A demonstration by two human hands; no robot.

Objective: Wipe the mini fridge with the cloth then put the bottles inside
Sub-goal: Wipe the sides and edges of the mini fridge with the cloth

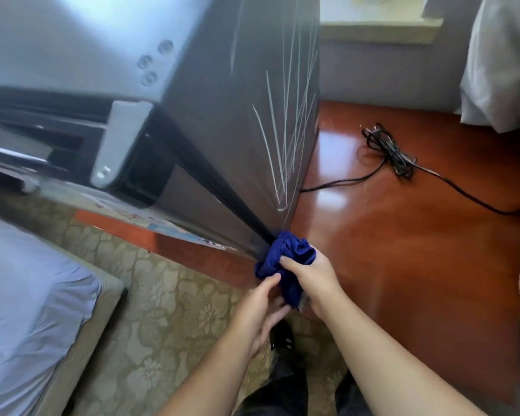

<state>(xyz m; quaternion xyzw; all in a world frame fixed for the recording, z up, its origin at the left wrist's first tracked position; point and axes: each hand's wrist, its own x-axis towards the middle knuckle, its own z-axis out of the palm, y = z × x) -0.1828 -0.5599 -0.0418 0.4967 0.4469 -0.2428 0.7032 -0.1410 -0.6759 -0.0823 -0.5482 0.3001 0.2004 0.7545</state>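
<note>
A grey mini fridge [222,115] stands on a reddish wooden surface [403,250], its side panel scratched with pale lines. Its door is ajar at the left. A bunched dark blue cloth [285,259] sits against the fridge's lower front corner. My right hand [312,277] grips the cloth from the right. My left hand [261,304] comes up from below, its fingertips touching the cloth's lower part. No bottles are in view.
A black power cord [394,154] lies coiled on the wood behind the fridge and runs off to the right. A bed with a pale sheet [27,295] is at the left, patterned carpet [162,310] below. White fabric [499,70] hangs at the upper right.
</note>
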